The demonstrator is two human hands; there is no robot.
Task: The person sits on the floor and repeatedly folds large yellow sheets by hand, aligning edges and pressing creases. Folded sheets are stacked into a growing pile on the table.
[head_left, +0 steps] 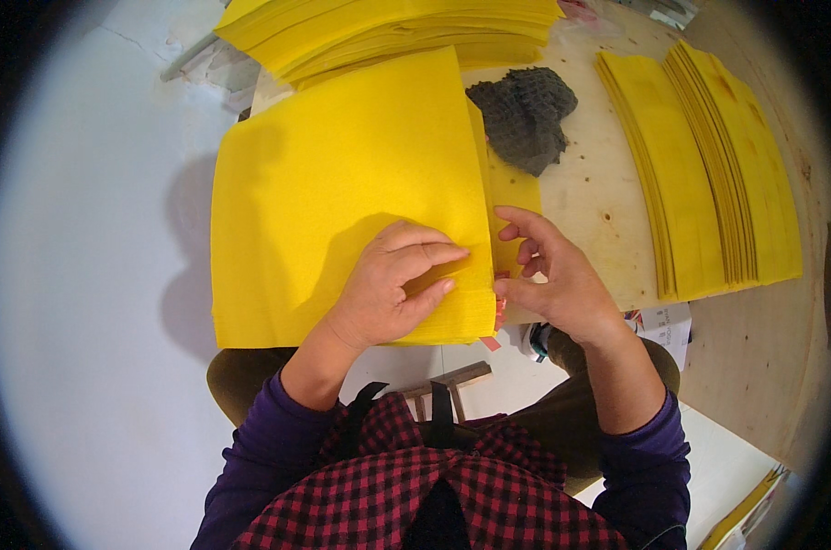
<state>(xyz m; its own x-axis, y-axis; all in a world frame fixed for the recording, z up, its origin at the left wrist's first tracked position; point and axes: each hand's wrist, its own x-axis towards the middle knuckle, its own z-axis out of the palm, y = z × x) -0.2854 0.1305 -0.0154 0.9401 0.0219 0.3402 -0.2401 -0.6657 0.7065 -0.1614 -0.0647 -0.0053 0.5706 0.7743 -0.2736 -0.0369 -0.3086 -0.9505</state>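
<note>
A thick stack of yellow felt-like sheets (342,183) lies in front of me, its front edge at the table's near side. On its right part rests my left hand (393,280), thumb and fingers apart, holding nothing I can see. Close beside the stack's right edge is my right hand (553,275), fingers bent and thumb apart from them. Its thumb tip is close to small red strips (500,312) that stick out along that edge. Whether the thumb touches them I cannot tell. Another flat yellow piece (516,188) lies partly under the right side.
A crumpled dark grey cloth (530,115) lies on the wooden table (603,183) beyond my right hand. Folded yellow bundles (709,174) stand at the right. Another large yellow pile (397,41) is at the back. Below the table are a wooden frame (452,378) and printed paper (668,330).
</note>
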